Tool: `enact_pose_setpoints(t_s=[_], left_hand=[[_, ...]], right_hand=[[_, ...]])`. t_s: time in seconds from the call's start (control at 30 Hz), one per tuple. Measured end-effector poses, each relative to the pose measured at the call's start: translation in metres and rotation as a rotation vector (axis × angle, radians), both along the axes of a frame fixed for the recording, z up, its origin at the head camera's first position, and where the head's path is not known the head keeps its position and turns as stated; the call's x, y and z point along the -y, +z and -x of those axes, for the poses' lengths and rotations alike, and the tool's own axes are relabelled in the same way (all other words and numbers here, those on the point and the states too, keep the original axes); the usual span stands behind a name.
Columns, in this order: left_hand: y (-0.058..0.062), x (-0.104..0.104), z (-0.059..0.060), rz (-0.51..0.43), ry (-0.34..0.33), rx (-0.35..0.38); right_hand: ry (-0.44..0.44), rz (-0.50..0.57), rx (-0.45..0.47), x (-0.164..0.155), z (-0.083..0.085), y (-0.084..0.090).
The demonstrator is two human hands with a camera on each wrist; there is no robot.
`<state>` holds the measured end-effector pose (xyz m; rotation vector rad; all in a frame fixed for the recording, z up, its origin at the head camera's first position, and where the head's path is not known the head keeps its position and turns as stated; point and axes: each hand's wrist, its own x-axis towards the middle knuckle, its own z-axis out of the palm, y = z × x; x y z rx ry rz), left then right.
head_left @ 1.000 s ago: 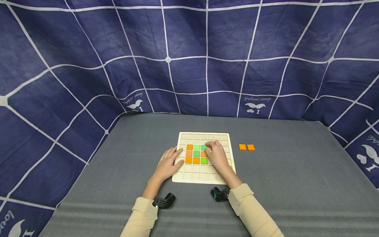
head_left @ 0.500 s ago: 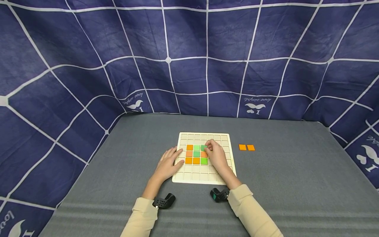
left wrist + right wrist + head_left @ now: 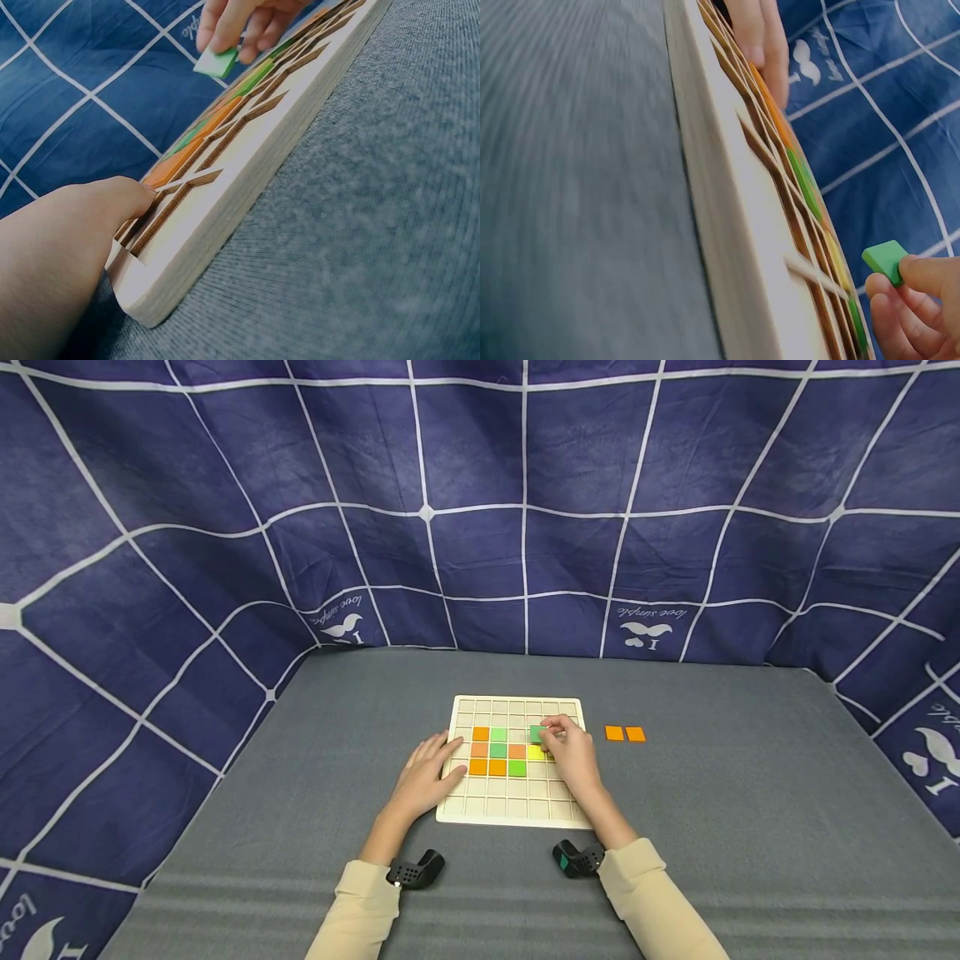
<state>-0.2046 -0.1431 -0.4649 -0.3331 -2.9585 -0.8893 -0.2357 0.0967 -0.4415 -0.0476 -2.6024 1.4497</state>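
Observation:
A pale wooden grid board [image 3: 487,811] lies flat on the grey cloth, with rows of coloured square tiles in its cells. My right hand [image 3: 573,758] pinches a green tile [image 3: 537,734] between thumb and fingers over the board's right half. Both wrist views show that green tile [image 3: 885,260] raised above the grid. Just below it in the head view is a yellow tile [image 3: 536,752], partly hidden by the hand. My left hand [image 3: 423,781] rests on the board's left edge with fingers extended, its thumb [image 3: 127,196] touching the border beside an orange tile [image 3: 169,166].
Two loose orange tiles [image 3: 614,733] lie side by side on the cloth, right of the board. A dark blue curtain [image 3: 480,552] with white lines rises behind and at the sides of the table. Each wrist wears a black camera [image 3: 577,858].
My right hand has taken the green tile out of the back row's third filled cell and moved it right; that cell now shows bare wood. A yellow tile is uncovered. The left hand stays put.

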Motion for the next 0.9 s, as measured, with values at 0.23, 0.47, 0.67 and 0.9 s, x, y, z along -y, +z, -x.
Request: enact_pose_setpoints(t_s=[0.23,0.47,0.67,0.9], left_hand=[[0.000,0.001,0.001,0.009,0.003,-0.002],[-0.001,0.002,0.002,0.014,-0.001,-0.007],[-0.001,0.001,0.001,0.020,0.004,-0.005],[-0.001,0.001,0.001,0.025,-0.006,0.000]], right_hand=[[-0.027,0.033,0.013,-0.030,-0.001,0.006],[-0.097,0.003,-0.018,-0.060,0.004,0.007],[-0.164,-0.051,-0.037,-0.085,0.006,0.004],[-0.254,-0.091,-0.042,-0.114,0.006,0.004]])
